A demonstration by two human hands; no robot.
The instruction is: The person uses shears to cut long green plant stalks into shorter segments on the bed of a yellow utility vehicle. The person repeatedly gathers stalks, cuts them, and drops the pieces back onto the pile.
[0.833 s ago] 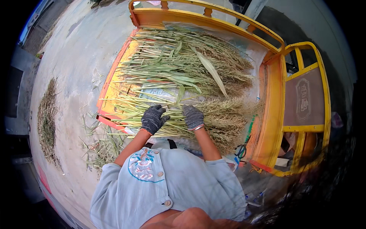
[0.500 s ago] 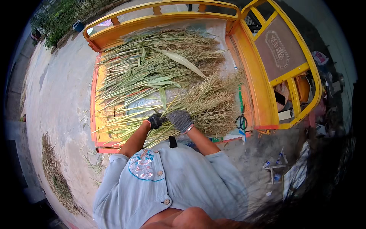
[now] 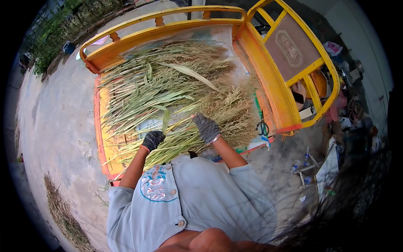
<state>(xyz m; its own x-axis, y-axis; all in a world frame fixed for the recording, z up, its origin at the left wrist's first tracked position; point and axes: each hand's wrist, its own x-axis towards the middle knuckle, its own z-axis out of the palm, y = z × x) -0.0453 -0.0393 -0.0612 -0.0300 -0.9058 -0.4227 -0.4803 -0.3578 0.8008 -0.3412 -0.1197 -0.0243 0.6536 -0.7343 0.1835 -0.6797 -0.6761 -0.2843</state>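
Observation:
A heap of green and straw-coloured grass stalks with seed heads fills the bed of a yellow and orange cart. My left hand, in a dark glove, is closed around a bundle of stalks near the cart's front edge. In a grey glove, my right hand presses down on the stalks just to the right, its fingers curled into them. Both forearms reach forward from my light blue shirt.
The cart's yellow railing runs along the back and right side. Scissors hang at its front right edge. Loose straw lies on the concrete ground at the lower left. Bottles and clutter sit to the right.
The view has swung so the cart sits more to the left and centre. My hands have spread slightly apart on the stalks, the right one moving further up the pile.

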